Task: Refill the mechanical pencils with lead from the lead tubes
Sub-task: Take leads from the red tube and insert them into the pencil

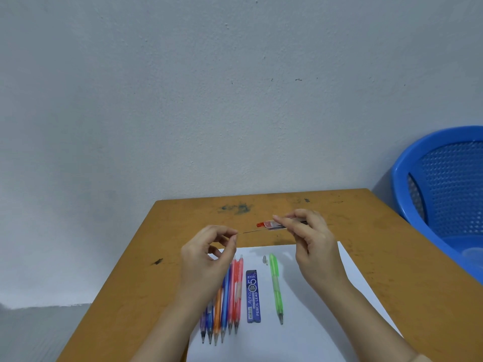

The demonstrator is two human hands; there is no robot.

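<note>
Pinches 1 lead [253, 231] with left hand [206, 254], grips red-capped lead tube [273, 224] with right hand [311, 231], above counter [392, 257]. Lead-drawing step, seemingly. Next likely calls for steady feeding into uncapped green pencil [275, 283] lying on paper [326, 309].

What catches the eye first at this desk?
Above the brown table, the left hand pinches a thin lead beside the red-capped lead tube gripped by the right hand. Colourful mechanical pencils lie on white paper below; a blue basket stands far right.
</note>
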